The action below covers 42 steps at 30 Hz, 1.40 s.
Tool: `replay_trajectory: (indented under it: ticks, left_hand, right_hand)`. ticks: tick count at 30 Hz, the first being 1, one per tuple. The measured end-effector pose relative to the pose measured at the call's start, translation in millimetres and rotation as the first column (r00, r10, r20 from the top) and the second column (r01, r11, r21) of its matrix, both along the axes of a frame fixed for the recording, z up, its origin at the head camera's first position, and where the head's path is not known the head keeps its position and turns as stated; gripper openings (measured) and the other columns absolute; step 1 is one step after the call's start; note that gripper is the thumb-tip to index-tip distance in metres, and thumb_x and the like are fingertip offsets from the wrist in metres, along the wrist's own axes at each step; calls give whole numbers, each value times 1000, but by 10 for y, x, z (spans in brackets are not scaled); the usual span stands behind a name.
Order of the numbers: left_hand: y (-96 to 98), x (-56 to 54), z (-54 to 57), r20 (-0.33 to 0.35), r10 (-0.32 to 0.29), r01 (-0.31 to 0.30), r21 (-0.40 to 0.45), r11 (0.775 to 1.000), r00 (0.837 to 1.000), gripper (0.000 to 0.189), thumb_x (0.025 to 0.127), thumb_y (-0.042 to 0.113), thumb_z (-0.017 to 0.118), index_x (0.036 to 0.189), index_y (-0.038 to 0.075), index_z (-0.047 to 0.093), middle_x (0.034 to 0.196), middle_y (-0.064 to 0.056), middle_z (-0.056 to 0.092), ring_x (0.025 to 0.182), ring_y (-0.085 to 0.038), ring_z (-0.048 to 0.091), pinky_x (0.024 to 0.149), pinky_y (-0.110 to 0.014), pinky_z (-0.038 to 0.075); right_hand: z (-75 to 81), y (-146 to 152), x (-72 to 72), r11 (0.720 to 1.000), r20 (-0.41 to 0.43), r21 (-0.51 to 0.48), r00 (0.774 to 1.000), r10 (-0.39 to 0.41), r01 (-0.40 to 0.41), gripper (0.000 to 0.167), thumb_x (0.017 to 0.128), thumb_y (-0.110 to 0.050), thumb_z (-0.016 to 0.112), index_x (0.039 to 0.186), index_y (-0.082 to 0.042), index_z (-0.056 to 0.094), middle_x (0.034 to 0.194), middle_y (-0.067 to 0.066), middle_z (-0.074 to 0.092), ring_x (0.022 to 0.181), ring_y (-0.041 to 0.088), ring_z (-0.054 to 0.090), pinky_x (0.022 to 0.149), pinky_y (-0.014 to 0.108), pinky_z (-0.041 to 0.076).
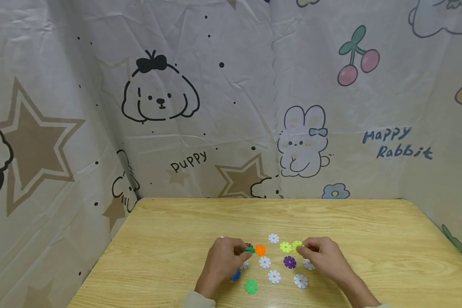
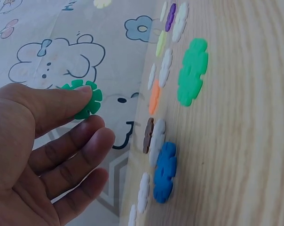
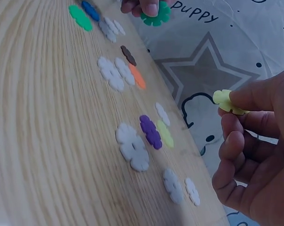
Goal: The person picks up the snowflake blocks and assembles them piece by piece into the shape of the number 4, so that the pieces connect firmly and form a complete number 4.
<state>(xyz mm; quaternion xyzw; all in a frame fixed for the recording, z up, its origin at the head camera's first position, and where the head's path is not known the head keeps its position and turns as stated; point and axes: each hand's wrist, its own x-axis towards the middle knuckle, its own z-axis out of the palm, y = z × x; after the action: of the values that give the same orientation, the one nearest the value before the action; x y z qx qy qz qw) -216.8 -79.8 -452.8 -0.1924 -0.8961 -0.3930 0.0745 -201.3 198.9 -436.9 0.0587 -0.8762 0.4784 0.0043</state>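
Observation:
My left hand (image 1: 224, 260) pinches a dark green notched plastic disc (image 2: 89, 100) between thumb and forefinger, raised off the table. Its other fingers are loosely bent in the left wrist view. Opposite it, my right hand (image 1: 325, 256) pinches a yellow notched disc (image 3: 224, 101), also held up. Between and below the hands lie more flat discs: an orange disc (image 1: 260, 250), another yellow disc (image 1: 285, 247), a purple disc (image 1: 290, 262) and a lighter green disc (image 1: 251, 286). A blue disc (image 2: 165, 173) and a brown disc (image 2: 148, 135) lie on the left, partly hidden by my left hand in the head view.
Several white discs (image 1: 274, 276) are spread among the coloured ones on the wooden table (image 1: 169, 239). A printed cloth (image 1: 231, 107) hangs along the table's back edge and both sides, with a puppy, a rabbit and stars on it.

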Motion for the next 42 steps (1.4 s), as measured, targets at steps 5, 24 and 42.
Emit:
replay_trajectory:
  ticks: [5,24,42]
  left_hand:
    - [34,9,-23,15,-18,17,19,1000,1000,5,84,19,82,86,14,80,81,12,71,68,1,61,73,-32,55]
    - [234,73,18,-84,-71,65,-64,996,994,4,83,17,82,84,14,80,73,13,67,63,4,54,59,-18,48]
    - [359,101,22,-125,-81,60,-168,984,989,6,83,20,83,82,16,79,69,15,66,59,8,51,53,-14,43]
  right_hand:
    - [-2,-61,9,1000,9,-26,1000,11,-11,22,91,-15,71,72,-5,66,59,-4,48,54,9,41,49,22,33]
    - [21,-271,13,989,49,-137,997,57,-50,19,90,-14,71,78,0,71,63,3,54,56,11,43,48,23,36]
    - [-18,-429,7,977,87,-207,994,63,-44,25,93,-14,68,76,4,68,66,11,60,58,14,47,51,24,39]
